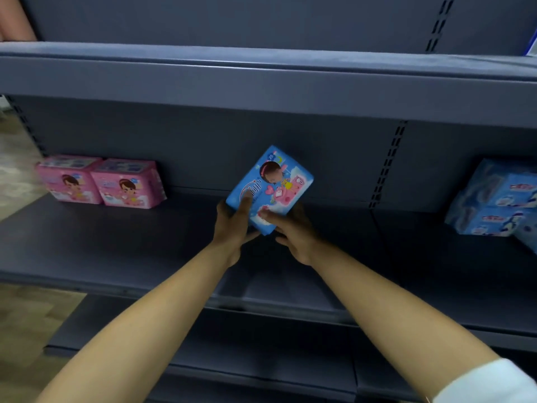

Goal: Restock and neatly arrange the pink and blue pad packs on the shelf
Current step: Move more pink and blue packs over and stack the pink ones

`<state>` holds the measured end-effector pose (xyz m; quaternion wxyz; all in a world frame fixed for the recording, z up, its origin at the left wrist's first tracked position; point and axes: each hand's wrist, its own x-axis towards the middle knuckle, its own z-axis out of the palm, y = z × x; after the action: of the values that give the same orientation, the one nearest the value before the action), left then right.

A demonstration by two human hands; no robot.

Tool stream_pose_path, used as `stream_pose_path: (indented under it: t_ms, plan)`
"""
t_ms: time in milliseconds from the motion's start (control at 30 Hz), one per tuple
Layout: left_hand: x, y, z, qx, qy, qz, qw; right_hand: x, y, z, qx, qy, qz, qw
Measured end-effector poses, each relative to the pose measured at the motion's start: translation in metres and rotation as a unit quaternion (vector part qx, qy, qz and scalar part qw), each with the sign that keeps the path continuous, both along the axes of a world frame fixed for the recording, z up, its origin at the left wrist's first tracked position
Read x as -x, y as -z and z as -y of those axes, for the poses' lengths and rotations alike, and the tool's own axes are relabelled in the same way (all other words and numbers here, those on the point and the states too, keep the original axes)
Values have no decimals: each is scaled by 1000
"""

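Fingers [247, 203] of my left hand [232, 225] and right hand [293, 231] clasp the lower end of a blue plastic-wrapped pad pack [273, 181], tilted, long axis up-right, over the grey metal shelf [145, 242]; stacked blue packs [494, 199] lie rightward, nearer my right hand.
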<state>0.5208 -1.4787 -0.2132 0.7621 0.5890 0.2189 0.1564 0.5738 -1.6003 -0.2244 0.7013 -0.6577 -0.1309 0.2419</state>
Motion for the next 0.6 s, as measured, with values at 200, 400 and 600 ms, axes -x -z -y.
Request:
stream_pose_path:
  t_ms: [200,400,600]
  plan:
    - [0,9,-13,-8,12,-41,999,-6,-9,-3,-30,40,81,995]
    - [-4,8,-55,-54,17,-39,998,-9,-11,-26,91,103,236,962]
    - [-4,-15,-110,-20,13,-78,997,2,-10,-60,255,152,382,876]
